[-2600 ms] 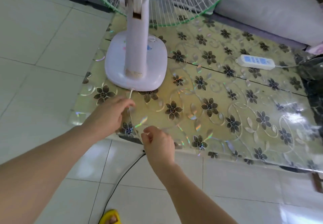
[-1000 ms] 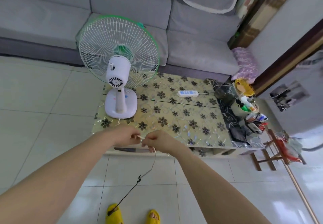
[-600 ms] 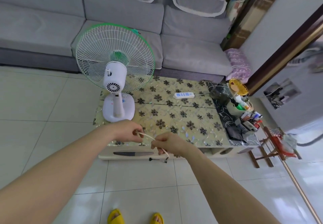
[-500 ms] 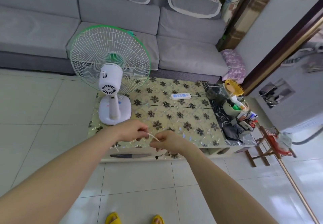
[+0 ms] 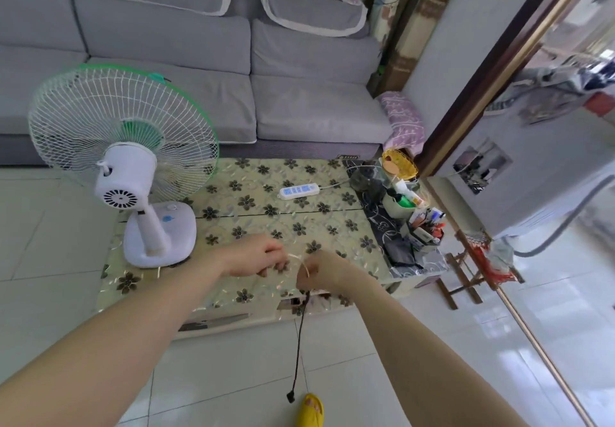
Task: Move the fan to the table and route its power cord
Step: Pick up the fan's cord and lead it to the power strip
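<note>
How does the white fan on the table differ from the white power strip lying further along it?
The fan stands upright on a rounded base at the table's left end; the power strip lies flat near the far edge. The fan is much the bigger, with a green-rimmed wire cage; the power strip is a slim bar with blue markings. The fan's cord is in both hands, its plug end dangling above the floor; the strip's cable runs right. Both are white plastic.

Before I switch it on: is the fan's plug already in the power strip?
No, the plug dangles near the floor, far from the power strip.
</note>
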